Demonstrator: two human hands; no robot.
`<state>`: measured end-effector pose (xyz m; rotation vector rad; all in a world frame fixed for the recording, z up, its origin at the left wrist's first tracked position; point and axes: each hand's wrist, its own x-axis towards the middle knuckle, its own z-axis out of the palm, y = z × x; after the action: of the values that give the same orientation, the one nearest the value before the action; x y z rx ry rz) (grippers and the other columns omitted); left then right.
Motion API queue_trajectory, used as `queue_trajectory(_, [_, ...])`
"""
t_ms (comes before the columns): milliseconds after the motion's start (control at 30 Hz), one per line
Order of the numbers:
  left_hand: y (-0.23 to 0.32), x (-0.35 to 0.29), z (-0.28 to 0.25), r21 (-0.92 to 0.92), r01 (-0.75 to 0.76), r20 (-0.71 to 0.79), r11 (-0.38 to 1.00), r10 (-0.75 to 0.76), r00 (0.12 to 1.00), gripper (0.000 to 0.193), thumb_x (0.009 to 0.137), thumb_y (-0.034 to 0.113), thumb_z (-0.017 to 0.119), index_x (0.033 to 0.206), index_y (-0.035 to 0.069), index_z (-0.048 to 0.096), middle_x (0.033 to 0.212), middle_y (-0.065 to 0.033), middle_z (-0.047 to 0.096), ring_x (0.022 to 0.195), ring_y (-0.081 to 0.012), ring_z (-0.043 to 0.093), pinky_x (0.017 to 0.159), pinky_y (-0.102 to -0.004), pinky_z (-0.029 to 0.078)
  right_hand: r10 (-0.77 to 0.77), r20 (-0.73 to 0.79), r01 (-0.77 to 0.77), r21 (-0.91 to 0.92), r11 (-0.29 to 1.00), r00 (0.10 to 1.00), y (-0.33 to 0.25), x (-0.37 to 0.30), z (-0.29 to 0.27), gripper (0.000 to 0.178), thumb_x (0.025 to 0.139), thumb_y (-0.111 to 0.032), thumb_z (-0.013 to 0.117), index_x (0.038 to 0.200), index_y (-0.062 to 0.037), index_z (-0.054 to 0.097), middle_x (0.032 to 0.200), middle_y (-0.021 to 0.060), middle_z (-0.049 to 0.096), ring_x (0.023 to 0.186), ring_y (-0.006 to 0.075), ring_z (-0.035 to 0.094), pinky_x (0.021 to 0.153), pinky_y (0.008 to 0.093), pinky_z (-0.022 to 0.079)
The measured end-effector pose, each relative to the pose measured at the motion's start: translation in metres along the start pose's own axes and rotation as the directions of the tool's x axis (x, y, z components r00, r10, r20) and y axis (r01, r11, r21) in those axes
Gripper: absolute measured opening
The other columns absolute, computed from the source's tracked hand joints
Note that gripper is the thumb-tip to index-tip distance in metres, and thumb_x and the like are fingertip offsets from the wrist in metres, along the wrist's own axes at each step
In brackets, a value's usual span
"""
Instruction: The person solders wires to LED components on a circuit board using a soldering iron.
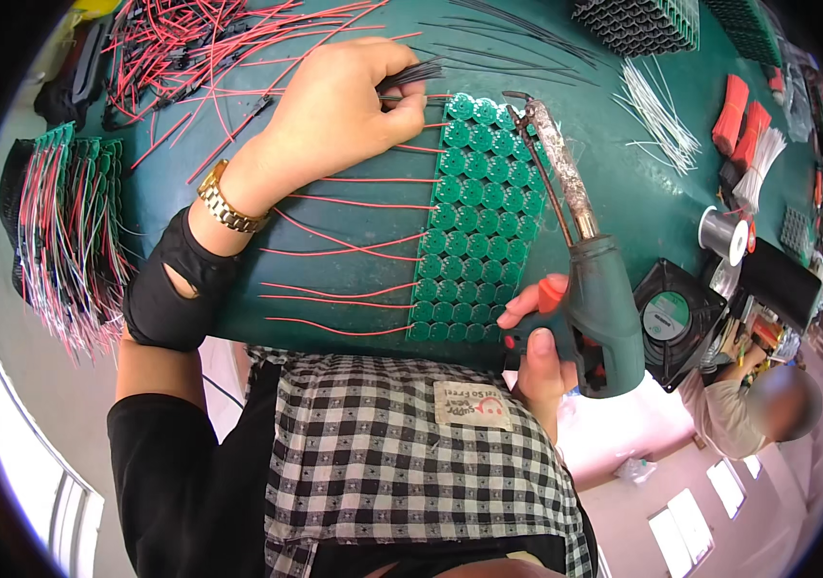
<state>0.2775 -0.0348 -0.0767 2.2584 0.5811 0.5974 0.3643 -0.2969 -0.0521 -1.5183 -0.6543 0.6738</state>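
Observation:
A panel of small round green circuit boards [474, 222] lies on the green bench mat. Several red wires [363, 200] run from its left edge out to the left. My left hand [339, 111] is closed around a bundle of thin black wires [421, 72] near the panel's upper left corner. In my right hand [542, 361] is a green soldering gun [606, 308], gripped by its handle with the long metal barrel pointing up. Its tip [519, 96] is over the panel's upper right part; I cannot tell whether it touches.
Loose red wires [190, 48] are heaped at the far left, loose black wires [517, 43] at the back. Wired boards [69, 222] hang at the left edge. White wires [657, 116], a solder spool [723, 236] and a black fan [678, 323] are on the right. Another person [734, 414] sits beyond.

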Motion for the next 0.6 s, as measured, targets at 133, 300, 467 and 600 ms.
queue_trajectory(133, [0.0, -0.001, -0.001, -0.049, 0.012, 0.012, 0.999, -0.012, 1.0, 0.011, 0.074, 0.007, 0.063, 0.079, -0.002, 0.057, 0.069, -0.0038, 0.052, 0.059, -0.0071, 0.048, 0.053, -0.0219, 0.042, 0.092, 0.022, -0.092, 0.022, 0.996, 0.996, 0.0, -0.008, -0.001, 0.052, 0.079, -0.03, 0.064, 0.118, 0.0001, 0.047, 0.078, 0.0147, 0.057, 0.067, 0.0201, 0.057, 0.062, 0.0314, 0.046])
queue_trajectory(300, [0.001, -0.004, -0.003, -0.145, -0.064, -0.013, 0.987, 0.063, 0.998, 0.012, 0.074, 0.005, 0.065, 0.081, -0.001, 0.057, 0.073, -0.0046, 0.05, 0.06, -0.0095, 0.047, 0.054, -0.0228, 0.041, 0.11, 0.144, -0.104, -0.048, 0.993, 0.983, 0.004, -0.019, -0.005, 0.051, 0.082, -0.031, 0.063, 0.119, -0.0006, 0.045, 0.082, 0.0138, 0.057, 0.071, 0.0208, 0.057, 0.066, 0.0328, 0.047])
queue_trajectory(467, [-0.006, -0.008, -0.002, -0.005, -0.201, 0.053, 0.98, 0.201, 0.978, 0.012, 0.073, 0.006, 0.065, 0.08, 0.0, 0.057, 0.072, -0.0059, 0.049, 0.057, -0.0154, 0.048, 0.051, -0.0263, 0.04, 0.164, 0.206, -0.155, -0.059, 0.986, 0.965, -0.003, -0.019, -0.001, 0.049, 0.085, -0.032, 0.062, 0.12, -0.002, 0.043, 0.087, 0.0136, 0.057, 0.072, 0.0204, 0.057, 0.067, 0.0323, 0.047])
queue_trajectory(600, [-0.003, -0.005, 0.002, -0.012, -0.198, 0.053, 0.98, 0.198, 0.979, 0.012, 0.073, 0.006, 0.065, 0.079, 0.001, 0.057, 0.07, -0.0053, 0.047, 0.055, -0.015, 0.048, 0.048, -0.0273, 0.039, 0.222, 0.132, -0.223, -0.005, 0.975, 0.966, -0.003, -0.022, 0.002, 0.045, 0.086, -0.029, 0.06, 0.118, -0.0014, 0.044, 0.088, 0.0142, 0.057, 0.072, 0.0206, 0.058, 0.066, 0.0324, 0.048])
